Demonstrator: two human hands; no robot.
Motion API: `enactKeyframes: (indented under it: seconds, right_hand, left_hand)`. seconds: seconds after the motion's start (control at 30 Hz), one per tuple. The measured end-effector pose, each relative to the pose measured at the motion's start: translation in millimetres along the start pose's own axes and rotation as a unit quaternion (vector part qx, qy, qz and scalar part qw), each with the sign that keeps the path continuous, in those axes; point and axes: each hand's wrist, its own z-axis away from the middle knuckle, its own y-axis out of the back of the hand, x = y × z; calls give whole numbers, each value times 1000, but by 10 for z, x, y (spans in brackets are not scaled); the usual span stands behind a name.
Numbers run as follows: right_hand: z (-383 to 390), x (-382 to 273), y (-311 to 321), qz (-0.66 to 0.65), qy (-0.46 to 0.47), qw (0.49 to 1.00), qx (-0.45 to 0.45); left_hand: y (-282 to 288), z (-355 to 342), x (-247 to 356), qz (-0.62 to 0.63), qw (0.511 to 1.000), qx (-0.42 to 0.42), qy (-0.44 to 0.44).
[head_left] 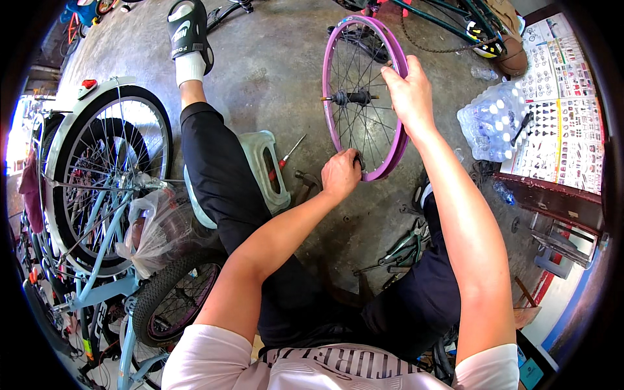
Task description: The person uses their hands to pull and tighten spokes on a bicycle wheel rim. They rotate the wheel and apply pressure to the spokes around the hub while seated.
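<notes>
The pink bicycle wheel [351, 98] stood tilted between the two hands, its hub facing left of the right hand [411, 97], which grasped the rim with the thumb inside. The left hand [341, 174] was curled at the lower rim; exactly what its fingertips pinched could not be told. Just left of that hand lay a screwdriver [282, 164], beside a pale stool [281, 197]; nearer the body lay pliers [406, 242]. Right of the right hand, bottles [487, 123] stood beside a counter [549, 197].

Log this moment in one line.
purple wheel: no tyre; left hand: at its lower edge; right hand: grip on its right side; red-handled screwdriver: beside pale stool
</notes>
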Motion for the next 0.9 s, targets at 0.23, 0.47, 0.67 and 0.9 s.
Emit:
enactKeyframes:
  seconds: [0.23, 0.47, 0.67, 0.9]
  right_hand:
    - [-50, 88, 13, 7, 24, 1000, -4]
    - [29, 81, 16, -7, 40, 999, -6]
    - [144, -93, 3, -80, -36, 995, -44]
    - [107, -56, 71, -86, -22, 995, -43]
  left_hand:
    - [50, -169, -38, -11, 994, -101, 26]
    - [96, -109, -18, -40, 989, -142, -18]
    - [-9, -160, -260, 143, 970, -180, 75]
    - [50, -169, -113, 327, 889, -284, 151]
